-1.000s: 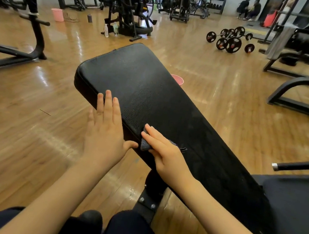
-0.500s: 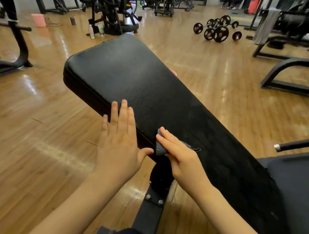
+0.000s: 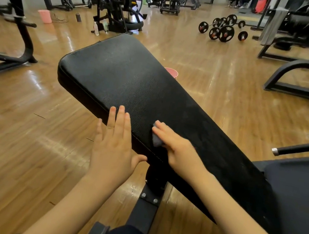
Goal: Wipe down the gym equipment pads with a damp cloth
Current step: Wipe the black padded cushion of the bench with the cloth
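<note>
A long black bench pad (image 3: 127, 77) slants from the upper left toward the lower right. My right hand (image 3: 176, 149) presses a small grey cloth (image 3: 156, 140) onto the pad near its near edge; most of the cloth is hidden under the fingers. My left hand (image 3: 114, 147) lies flat with straight fingers against the pad's near side edge, just left of the cloth, holding nothing.
A second dark pad (image 3: 297, 196) adjoins at the right. The bench's black post (image 3: 147, 205) stands below the pad. A pink bucket (image 3: 172, 72) peeks out behind the pad. Barbells with plates (image 3: 221, 30), machine frames (image 3: 302, 78) and another pink bucket (image 3: 45, 16) stand on the wooden floor.
My right hand has slid the cloth a little farther onto the pad's top, and my left hand has moved with it along the near edge. The view has shifted.
</note>
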{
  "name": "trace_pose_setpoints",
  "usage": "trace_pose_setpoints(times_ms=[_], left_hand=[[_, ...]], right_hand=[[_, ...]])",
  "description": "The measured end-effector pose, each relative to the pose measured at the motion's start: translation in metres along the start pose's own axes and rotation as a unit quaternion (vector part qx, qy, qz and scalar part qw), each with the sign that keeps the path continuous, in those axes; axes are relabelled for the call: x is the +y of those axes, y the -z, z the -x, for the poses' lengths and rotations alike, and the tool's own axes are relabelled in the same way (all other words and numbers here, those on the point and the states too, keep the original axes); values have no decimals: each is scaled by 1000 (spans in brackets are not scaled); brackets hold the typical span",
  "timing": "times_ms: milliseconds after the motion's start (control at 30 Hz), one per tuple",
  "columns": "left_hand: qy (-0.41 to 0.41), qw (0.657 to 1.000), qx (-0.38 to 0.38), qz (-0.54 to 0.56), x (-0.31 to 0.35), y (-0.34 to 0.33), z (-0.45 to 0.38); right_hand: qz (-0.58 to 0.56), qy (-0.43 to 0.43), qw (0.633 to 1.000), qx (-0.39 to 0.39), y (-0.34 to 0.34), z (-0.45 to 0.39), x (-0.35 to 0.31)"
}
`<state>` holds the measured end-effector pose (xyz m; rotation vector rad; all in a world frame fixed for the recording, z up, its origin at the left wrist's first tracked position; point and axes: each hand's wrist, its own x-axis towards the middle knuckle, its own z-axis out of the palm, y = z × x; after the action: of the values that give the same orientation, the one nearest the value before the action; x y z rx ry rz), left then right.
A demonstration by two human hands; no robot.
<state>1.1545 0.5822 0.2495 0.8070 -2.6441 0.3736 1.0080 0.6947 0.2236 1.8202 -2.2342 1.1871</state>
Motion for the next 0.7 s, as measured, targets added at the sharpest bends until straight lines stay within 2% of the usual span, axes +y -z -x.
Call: trace_pose_setpoints(times_ms=[133,300,433,700], left_hand=[[55,998,-17,11,19,4,-2],[75,997,-15,7,31,-1,-7],[74,997,-23,-1,32,-6,-8],[63,998,-5,19,31,-10,-11]], right_hand=[[-53,-116,992,17,30,-21,34],[-36,-147,987,53,51,-79,78],[-27,-191,980,41,52,-113,120],[-42,-214,974,69,38,-98,144]])
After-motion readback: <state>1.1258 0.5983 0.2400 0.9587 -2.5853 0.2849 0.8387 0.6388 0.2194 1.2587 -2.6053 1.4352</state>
